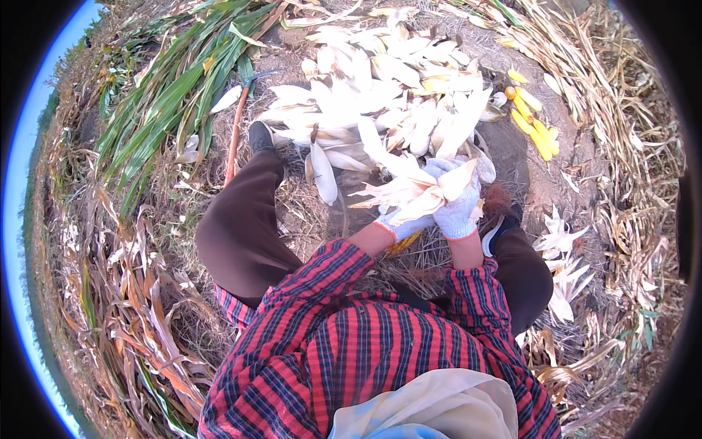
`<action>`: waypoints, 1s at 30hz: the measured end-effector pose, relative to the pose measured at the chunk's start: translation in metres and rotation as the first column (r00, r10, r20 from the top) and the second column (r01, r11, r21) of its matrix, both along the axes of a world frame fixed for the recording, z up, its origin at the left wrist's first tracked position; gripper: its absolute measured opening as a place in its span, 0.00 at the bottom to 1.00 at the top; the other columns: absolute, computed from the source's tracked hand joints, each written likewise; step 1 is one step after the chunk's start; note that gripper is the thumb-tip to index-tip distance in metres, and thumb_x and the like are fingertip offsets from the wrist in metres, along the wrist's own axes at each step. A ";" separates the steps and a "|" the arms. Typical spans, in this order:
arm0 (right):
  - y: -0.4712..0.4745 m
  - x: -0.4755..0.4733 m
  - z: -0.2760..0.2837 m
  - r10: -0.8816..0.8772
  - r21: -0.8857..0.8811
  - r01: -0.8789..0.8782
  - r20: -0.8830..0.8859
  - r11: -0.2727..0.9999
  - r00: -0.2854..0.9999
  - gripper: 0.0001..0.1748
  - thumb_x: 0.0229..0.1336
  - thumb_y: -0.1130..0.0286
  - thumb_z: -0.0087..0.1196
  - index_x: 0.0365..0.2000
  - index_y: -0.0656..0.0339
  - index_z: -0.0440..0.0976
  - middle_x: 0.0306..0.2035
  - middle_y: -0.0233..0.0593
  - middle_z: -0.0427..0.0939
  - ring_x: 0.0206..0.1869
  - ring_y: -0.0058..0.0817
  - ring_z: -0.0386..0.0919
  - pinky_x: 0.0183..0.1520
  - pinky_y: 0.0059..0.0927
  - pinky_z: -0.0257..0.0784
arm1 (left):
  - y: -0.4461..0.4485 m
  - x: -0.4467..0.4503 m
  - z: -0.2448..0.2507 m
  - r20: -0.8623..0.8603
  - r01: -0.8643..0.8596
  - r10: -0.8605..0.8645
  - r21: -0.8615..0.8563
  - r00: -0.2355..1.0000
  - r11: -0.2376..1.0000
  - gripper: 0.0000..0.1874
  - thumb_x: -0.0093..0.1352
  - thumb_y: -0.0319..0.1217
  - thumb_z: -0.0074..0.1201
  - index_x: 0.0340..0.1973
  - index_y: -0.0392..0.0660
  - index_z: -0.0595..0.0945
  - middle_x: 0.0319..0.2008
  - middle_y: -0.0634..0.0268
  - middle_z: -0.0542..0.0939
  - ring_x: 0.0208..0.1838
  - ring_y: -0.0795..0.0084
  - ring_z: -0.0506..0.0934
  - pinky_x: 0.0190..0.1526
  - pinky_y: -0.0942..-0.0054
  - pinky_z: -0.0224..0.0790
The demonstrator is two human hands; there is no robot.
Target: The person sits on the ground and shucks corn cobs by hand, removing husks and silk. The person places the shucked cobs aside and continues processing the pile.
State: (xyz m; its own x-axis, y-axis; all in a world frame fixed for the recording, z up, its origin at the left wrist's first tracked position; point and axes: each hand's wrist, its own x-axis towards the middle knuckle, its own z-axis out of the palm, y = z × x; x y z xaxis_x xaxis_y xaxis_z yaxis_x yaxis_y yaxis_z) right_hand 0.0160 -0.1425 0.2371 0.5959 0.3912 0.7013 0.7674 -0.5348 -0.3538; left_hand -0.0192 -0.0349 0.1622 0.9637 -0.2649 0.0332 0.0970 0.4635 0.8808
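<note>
Both of my hands wear white knit gloves with orange cuffs and meet between my bent legs. My left hand (pixel 405 218) is closed around an ear of corn whose pale husk leaves (pixel 422 189) are spread open over my fingers. My right hand (pixel 459 213) grips the husk from the other side, and its fingertips are partly covered by the leaves. Yellow kernels (pixel 403 245) show just below my left wrist; whether they belong to the held ear, I cannot tell. Just beyond my hands lies a heap of unhusked corn ears (pixel 378 93), bright in the sun.
Several bare yellow ears (pixel 535 129) lie right of the heap. A sickle (pixel 236 131) with a wooden handle rests beside my left shoe (pixel 261 137). Green corn stalks (pixel 175 104) lie at the upper left, dry stalks (pixel 581 71) at the right. Stripped husks (pixel 560 263) lie by my right leg.
</note>
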 end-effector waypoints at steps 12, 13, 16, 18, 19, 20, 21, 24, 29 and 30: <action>-0.017 0.011 -0.043 -0.079 0.279 0.189 -0.364 0.942 0.928 0.17 0.50 0.74 0.59 0.43 0.67 0.75 0.40 0.44 0.80 0.43 0.36 0.79 0.47 0.36 0.73 | 0.014 -0.018 0.050 -0.207 0.102 0.080 0.737 0.975 0.669 0.35 0.56 0.40 0.66 0.55 0.37 0.71 0.47 0.56 0.79 0.48 0.67 0.77 0.49 0.68 0.70; -0.021 0.014 -0.044 -0.028 0.350 0.220 -0.478 0.911 0.878 0.17 0.51 0.75 0.59 0.44 0.69 0.75 0.41 0.44 0.80 0.44 0.35 0.79 0.48 0.35 0.72 | 0.015 -0.019 0.053 -0.224 0.101 0.068 0.663 0.972 0.742 0.35 0.56 0.39 0.66 0.55 0.37 0.72 0.47 0.58 0.79 0.47 0.69 0.77 0.49 0.69 0.70; -0.025 0.019 -0.039 -0.033 0.459 0.345 -0.563 0.818 0.826 0.17 0.54 0.77 0.58 0.46 0.71 0.73 0.44 0.43 0.79 0.46 0.29 0.77 0.50 0.33 0.71 | 0.017 -0.022 0.048 -0.338 0.213 -0.105 0.299 0.935 0.930 0.36 0.55 0.38 0.68 0.55 0.36 0.71 0.45 0.62 0.79 0.46 0.73 0.76 0.47 0.73 0.70; -0.027 0.019 -0.030 -0.002 0.517 0.385 -0.595 0.765 0.804 0.17 0.58 0.76 0.56 0.48 0.71 0.72 0.47 0.42 0.78 0.47 0.26 0.76 0.50 0.29 0.70 | 0.017 -0.022 0.042 -0.375 0.269 -0.217 0.093 0.901 0.959 0.35 0.54 0.37 0.69 0.54 0.36 0.72 0.44 0.64 0.79 0.44 0.77 0.76 0.46 0.75 0.70; -0.026 0.019 -0.026 0.044 0.534 0.433 -0.664 0.726 0.746 0.18 0.58 0.76 0.56 0.48 0.71 0.72 0.47 0.41 0.78 0.47 0.26 0.76 0.50 0.29 0.71 | 0.017 -0.021 0.040 -0.367 0.272 -0.199 0.159 0.909 0.949 0.36 0.54 0.37 0.69 0.54 0.36 0.72 0.44 0.64 0.79 0.44 0.77 0.76 0.46 0.75 0.71; -0.026 0.017 -0.022 0.112 0.581 0.432 -0.675 0.690 0.729 0.18 0.58 0.76 0.57 0.49 0.71 0.72 0.47 0.40 0.78 0.46 0.25 0.76 0.49 0.28 0.71 | 0.016 -0.021 0.039 -0.360 0.267 -0.174 0.227 0.916 0.937 0.36 0.53 0.37 0.70 0.54 0.36 0.72 0.43 0.64 0.79 0.44 0.76 0.76 0.46 0.75 0.71; -0.026 0.017 -0.019 0.208 0.648 0.407 -0.660 0.644 0.722 0.19 0.58 0.76 0.57 0.49 0.71 0.72 0.47 0.40 0.77 0.46 0.25 0.76 0.49 0.28 0.71 | 0.015 -0.020 0.040 -0.347 0.267 -0.157 0.295 0.925 0.917 0.36 0.52 0.37 0.71 0.53 0.35 0.73 0.43 0.64 0.79 0.44 0.76 0.76 0.46 0.75 0.71; -0.026 0.012 -0.013 0.282 0.666 0.406 -0.678 0.626 0.679 0.18 0.58 0.76 0.57 0.49 0.69 0.72 0.43 0.35 0.77 0.41 0.21 0.75 0.41 0.24 0.72 | 0.015 -0.018 0.046 -0.257 0.207 -0.094 0.458 0.962 0.865 0.37 0.50 0.37 0.72 0.51 0.34 0.74 0.42 0.64 0.80 0.44 0.75 0.77 0.47 0.75 0.71; -0.022 0.005 -0.003 0.409 0.729 0.453 -0.672 0.513 0.617 0.11 0.60 0.72 0.56 0.41 0.65 0.73 0.29 0.28 0.74 0.27 0.15 0.70 0.26 0.18 0.65 | 0.013 -0.023 0.051 -0.279 0.212 -0.109 0.374 0.954 0.903 0.34 0.52 0.34 0.71 0.51 0.34 0.74 0.41 0.64 0.80 0.43 0.75 0.77 0.46 0.75 0.71; -0.021 0.003 0.000 0.464 0.760 0.466 -0.648 0.453 0.605 0.09 0.60 0.70 0.56 0.38 0.63 0.73 0.26 0.26 0.72 0.24 0.14 0.68 0.24 0.17 0.62 | 0.010 -0.026 0.050 -0.301 0.207 -0.113 0.305 0.947 0.929 0.33 0.52 0.34 0.70 0.51 0.35 0.74 0.41 0.64 0.80 0.43 0.76 0.76 0.45 0.75 0.72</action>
State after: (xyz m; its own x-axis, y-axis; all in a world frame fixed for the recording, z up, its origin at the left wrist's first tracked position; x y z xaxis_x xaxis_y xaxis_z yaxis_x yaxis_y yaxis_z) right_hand 0.0191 -0.1638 0.2375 0.9956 -0.0806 -0.0483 -0.0138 0.3831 -0.9236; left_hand -0.0447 -0.0250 0.2120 0.8659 -0.3664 -0.3405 0.4037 0.1102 0.9082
